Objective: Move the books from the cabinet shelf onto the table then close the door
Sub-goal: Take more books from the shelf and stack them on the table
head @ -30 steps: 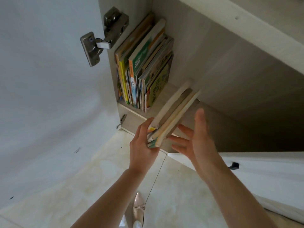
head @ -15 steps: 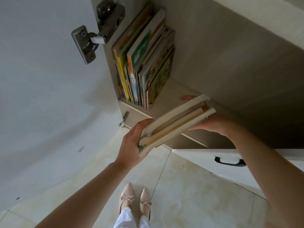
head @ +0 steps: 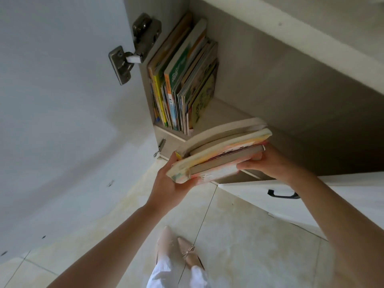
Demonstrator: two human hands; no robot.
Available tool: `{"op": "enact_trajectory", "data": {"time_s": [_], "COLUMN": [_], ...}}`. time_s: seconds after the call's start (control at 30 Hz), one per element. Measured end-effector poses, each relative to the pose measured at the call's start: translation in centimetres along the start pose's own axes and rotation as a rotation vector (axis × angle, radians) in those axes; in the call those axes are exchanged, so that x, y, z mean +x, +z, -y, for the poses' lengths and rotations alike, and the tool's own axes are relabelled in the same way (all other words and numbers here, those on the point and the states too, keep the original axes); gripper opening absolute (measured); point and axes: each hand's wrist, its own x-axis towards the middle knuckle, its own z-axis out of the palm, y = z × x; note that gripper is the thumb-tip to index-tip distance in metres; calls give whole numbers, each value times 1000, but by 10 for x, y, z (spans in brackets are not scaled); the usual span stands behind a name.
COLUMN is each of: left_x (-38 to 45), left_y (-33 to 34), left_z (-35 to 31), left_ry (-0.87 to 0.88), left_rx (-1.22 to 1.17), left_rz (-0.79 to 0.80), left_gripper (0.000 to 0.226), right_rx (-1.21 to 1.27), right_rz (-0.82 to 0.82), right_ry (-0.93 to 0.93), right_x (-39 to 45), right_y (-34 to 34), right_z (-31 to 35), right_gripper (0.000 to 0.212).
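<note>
A small stack of pale books [head: 220, 150] lies nearly flat in the air, just in front of the cabinet shelf [head: 224, 113]. My left hand [head: 169, 183] grips the stack's near left end from below. My right hand [head: 264, 163] holds its right end, fingers curled under the books. Several colourful books [head: 185, 80] still stand upright at the shelf's left end, against the cabinet side. The white cabinet door [head: 62, 100] stands wide open on my left, hung on a metal hinge [head: 135, 48].
A closed white door with a black handle [head: 282, 194] sits below the shelf on the right. Beige floor tiles [head: 239, 235] and my feet in pale shoes [head: 178, 250] lie beneath. The table is out of view.
The held books have tipped from steeply slanted to nearly flat and come out of the shelf towards me. My right hand went from open beside them to holding their right end.
</note>
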Motion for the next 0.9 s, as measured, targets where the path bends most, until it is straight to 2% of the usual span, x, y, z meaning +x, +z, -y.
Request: {"op": "enact_trajectory", "data": {"time_s": [0.13, 0.23, 0.4, 0.47, 0.53, 0.7, 0.9], "left_x": [-30, -63, -122, -148, -173, -234, -300], "left_y": [-12, -13, -7, 0, 7, 20, 9], "left_z": [-32, -64, -103, -120, -138, -172, -195], "left_ry": [-79, -130, -261, -328, -391, -498, -545], "left_rx": [-72, -189, -346, -376, -414, -501, -498], "left_rz": [19, -33, -287, -385, -508, -698, -765], "left_gripper": [41, 48, 69, 67, 61, 50, 40], "right_rx": [188, 273, 272, 324, 366, 256, 120], "right_rz": [60, 107, 127, 131, 174, 317, 421], "right_ry": [22, 4, -17, -37, -51, -115, -203], "right_x": [-39, -70, -119, -140, -161, -202, -239], "right_y": [10, 19, 41, 48, 52, 68, 109], "right_z": [3, 18, 36, 44, 53, 69, 98], "right_gripper": [54, 61, 59, 46, 44, 72, 74]}}
